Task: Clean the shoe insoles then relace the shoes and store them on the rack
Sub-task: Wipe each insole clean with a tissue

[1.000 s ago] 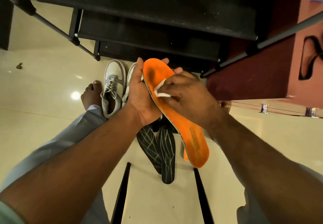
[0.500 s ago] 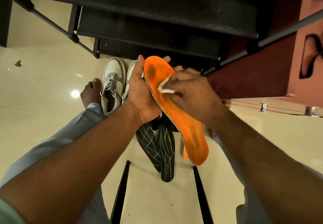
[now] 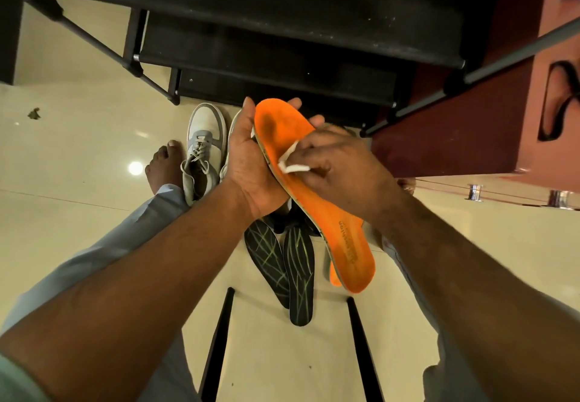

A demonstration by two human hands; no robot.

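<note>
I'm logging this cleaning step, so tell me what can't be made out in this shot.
- Head view: most of the white wipe is hidden under the right hand.
- Second grey shoe: mostly behind the left hand, whose grip holds the orange insole.
- Second orange insole: only a sliver shows behind the first.
- Insole print: too small to read.

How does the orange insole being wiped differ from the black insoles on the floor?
The orange insole is held up by the left hand while the right hand wipes it with a white wipe; the black insoles lie untouched on the floor. The orange one is plain; the black ones have green lines.
</note>
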